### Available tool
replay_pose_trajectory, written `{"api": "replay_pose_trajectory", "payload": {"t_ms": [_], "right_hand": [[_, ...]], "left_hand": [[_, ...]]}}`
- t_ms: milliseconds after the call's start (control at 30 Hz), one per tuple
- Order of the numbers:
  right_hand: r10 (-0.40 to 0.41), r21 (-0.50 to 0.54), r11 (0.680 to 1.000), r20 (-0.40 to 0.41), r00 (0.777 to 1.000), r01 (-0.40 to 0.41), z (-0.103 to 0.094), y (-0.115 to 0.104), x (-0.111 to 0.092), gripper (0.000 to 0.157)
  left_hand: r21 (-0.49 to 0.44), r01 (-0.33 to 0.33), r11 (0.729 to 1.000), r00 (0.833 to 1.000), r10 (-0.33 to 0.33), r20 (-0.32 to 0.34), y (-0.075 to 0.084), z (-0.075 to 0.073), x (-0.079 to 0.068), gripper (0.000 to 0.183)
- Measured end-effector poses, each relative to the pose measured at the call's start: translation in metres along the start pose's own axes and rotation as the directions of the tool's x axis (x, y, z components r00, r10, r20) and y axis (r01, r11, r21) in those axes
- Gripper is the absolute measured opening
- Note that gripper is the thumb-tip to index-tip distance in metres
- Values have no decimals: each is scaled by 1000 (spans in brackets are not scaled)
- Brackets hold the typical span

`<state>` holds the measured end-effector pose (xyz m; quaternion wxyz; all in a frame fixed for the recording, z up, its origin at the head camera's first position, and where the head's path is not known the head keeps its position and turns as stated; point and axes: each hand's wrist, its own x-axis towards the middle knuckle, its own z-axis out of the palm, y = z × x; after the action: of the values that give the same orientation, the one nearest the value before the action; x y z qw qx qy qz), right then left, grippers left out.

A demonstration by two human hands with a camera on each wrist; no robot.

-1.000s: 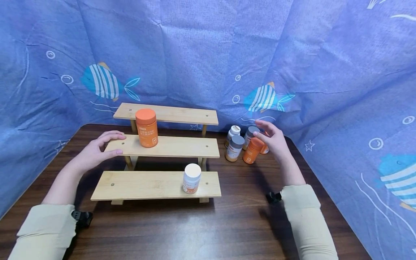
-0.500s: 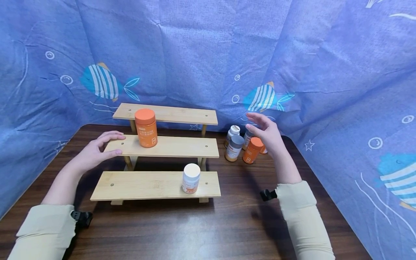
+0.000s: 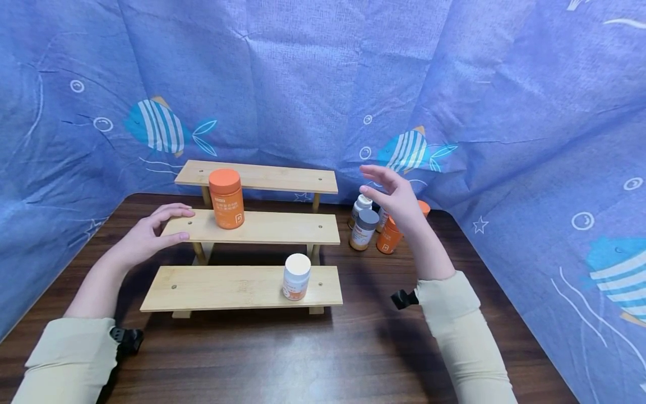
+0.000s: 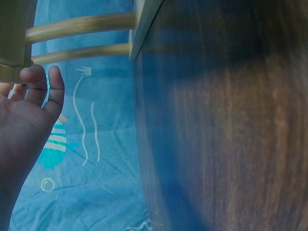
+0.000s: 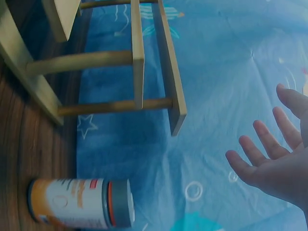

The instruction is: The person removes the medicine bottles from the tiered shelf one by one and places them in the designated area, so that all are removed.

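My left hand (image 3: 143, 235) grips the left end of the middle board of a three-tier wooden shelf (image 3: 282, 226); in the left wrist view its curled fingers (image 4: 36, 79) touch the board's end. An orange bottle (image 3: 228, 203) stands upright on that middle board, near the hand. On the lowest board, towards the right, is a white-capped bottle (image 3: 296, 283). My right hand (image 3: 396, 202) hovers above the bottles right of the shelf, holding nothing. Its fingers appear spread and loosely bent in the right wrist view, apart from the grey-lidded bottle (image 5: 72, 202).
Several bottles cluster on the dark wood table (image 3: 282, 359): a grey-lidded one (image 3: 363, 231), a white-capped one (image 3: 361, 207) and an orange one (image 3: 390, 237), with others partly hidden by the right hand. A blue fish-patterned cloth (image 3: 303, 84) hangs behind and beside the table.
My right hand has moved left and slightly up, from over the orange bottles towards the shelf's right end. The left hand and the bottles stay in place.
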<state>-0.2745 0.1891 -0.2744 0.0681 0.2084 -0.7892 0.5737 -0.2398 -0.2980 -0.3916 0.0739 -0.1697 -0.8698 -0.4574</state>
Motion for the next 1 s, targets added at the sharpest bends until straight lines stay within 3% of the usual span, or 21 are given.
{"api": "replay_pose_trajectory", "payload": {"t_ms": [267,433,700,1000], "right_hand": [[-37,-27,999,62,997,39,18,-15,5,46],[-18,-37,999,109,994,22,31,-38,2,45],[-52,-79,995,160,986,65,48,-63,3,45],[-99,-93,988,236,967,124,62,-80,11,46]], "left_hand": [[2,2,1000,1000,-2,-2,0,0,0,45],[-6,9,1000,1000,-9,3,0,-1,0,45],[-41,7,999,1000,-6,10,-2,-1,0,45],[-20,16,1000,1000,-16,8,-1,-1,0,46]]}}
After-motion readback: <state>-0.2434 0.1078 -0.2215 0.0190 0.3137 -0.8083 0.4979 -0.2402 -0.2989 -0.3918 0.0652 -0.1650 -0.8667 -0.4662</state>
